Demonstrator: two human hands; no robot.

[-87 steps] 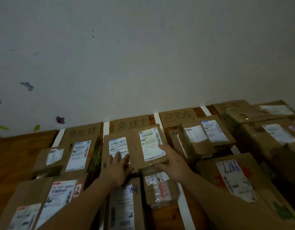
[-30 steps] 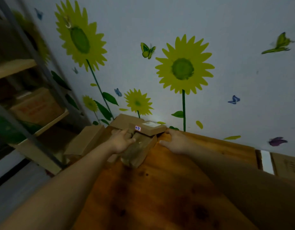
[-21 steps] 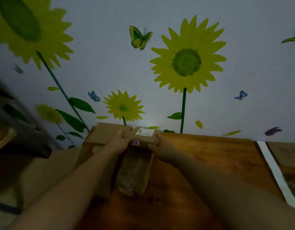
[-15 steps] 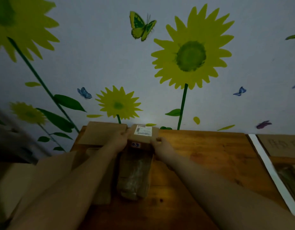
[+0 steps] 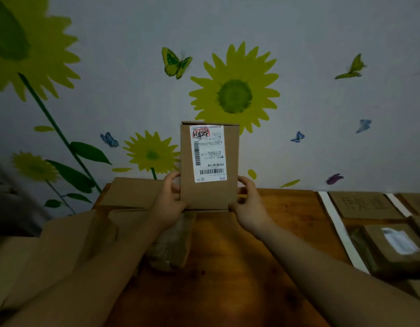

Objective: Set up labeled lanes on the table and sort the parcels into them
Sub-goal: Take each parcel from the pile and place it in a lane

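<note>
You hold the brown cardboard parcel with a white shipping label (image 5: 209, 166) upright over the far edge of the wooden table (image 5: 227, 267), left hand (image 5: 168, 201) and right hand (image 5: 249, 201) curled round its lower side edges. Just below the parcel a tape-wrapped brown packet (image 5: 173, 241) lies partly under your left wrist. Well right of the parcel, a white tape strip (image 5: 341, 230) borders a cardboard lane sign (image 5: 362, 205) too blurred to read.

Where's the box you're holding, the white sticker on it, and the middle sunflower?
box (image 5: 209, 197), head view, bare cardboard near its bottom.
white sticker (image 5: 208, 154), head view, its middle.
middle sunflower (image 5: 235, 96), head view, its green centre.
</note>
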